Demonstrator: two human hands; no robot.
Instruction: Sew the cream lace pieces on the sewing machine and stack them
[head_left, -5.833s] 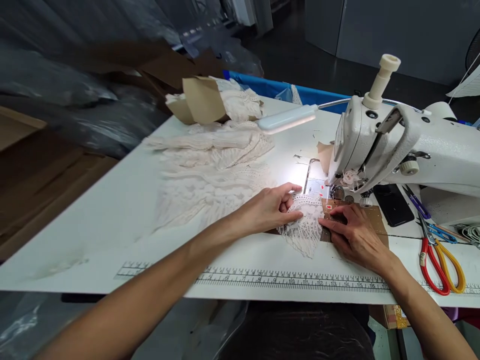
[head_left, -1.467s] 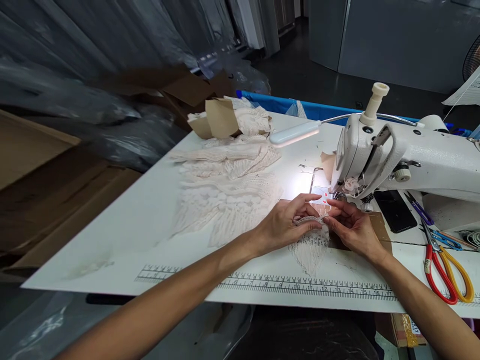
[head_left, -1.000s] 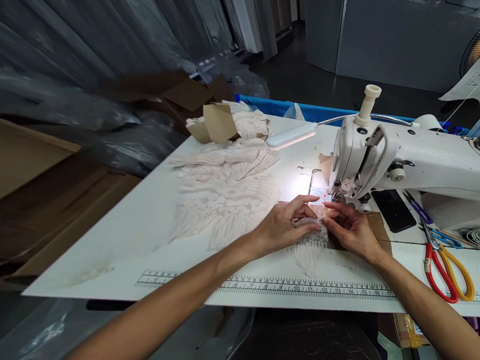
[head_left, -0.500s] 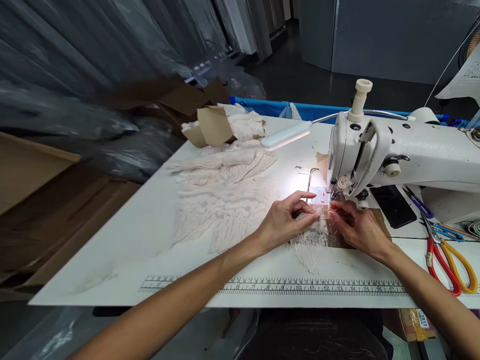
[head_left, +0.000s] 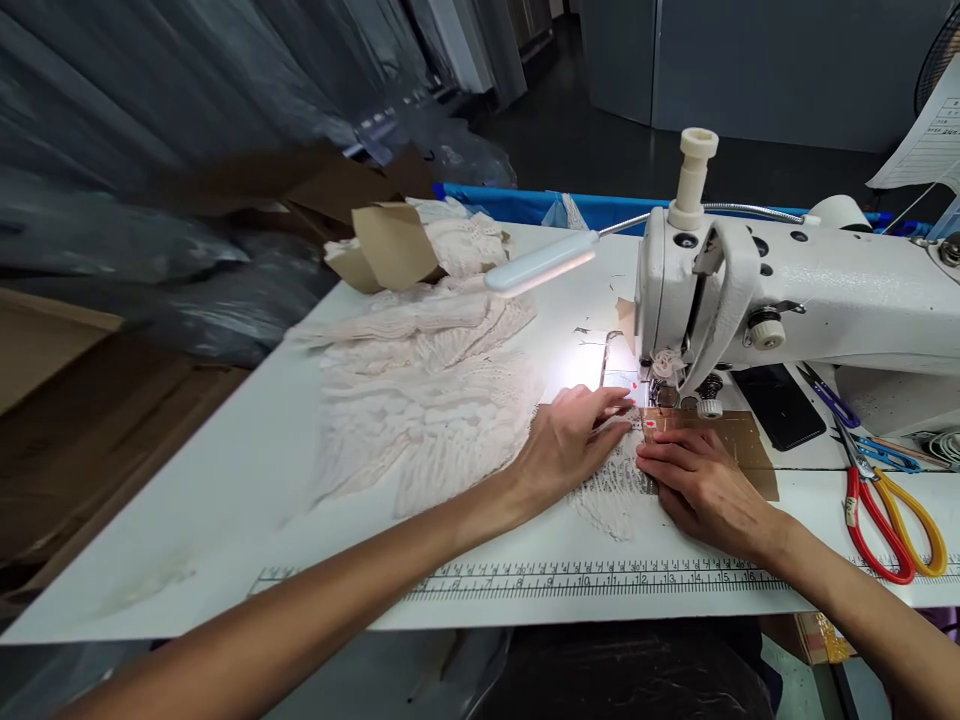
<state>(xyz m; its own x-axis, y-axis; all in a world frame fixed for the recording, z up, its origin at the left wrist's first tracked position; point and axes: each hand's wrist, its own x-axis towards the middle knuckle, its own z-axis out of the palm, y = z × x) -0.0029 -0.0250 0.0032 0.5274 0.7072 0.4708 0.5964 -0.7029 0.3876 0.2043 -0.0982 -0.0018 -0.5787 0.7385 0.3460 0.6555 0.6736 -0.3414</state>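
Note:
A small cream lace piece [head_left: 609,490] lies on the white sewing table [head_left: 225,470], just in front of the needle of a white sewing machine [head_left: 787,290]. My left hand [head_left: 566,445] lies flat on the lace's left part, fingers stretched toward the needle plate. My right hand [head_left: 701,485] presses flat beside it, fingertips on the lace's right edge and on a brown cardboard guide [head_left: 739,440] taped to the table. Neither hand grips anything.
A heap of cream lace pieces [head_left: 427,390] and a torn cardboard wrapper [head_left: 390,245] lie at the left back. A lit lamp [head_left: 540,265] hangs over the table. Red and yellow scissors [head_left: 889,520], blue snips [head_left: 877,455] and a black phone [head_left: 780,405] lie right. A printed ruler [head_left: 585,578] runs along the front edge.
Both hands had the lace edge lifted and pinched near the needle; now they have lowered it and lie flat on the table. The view shifted slightly right.

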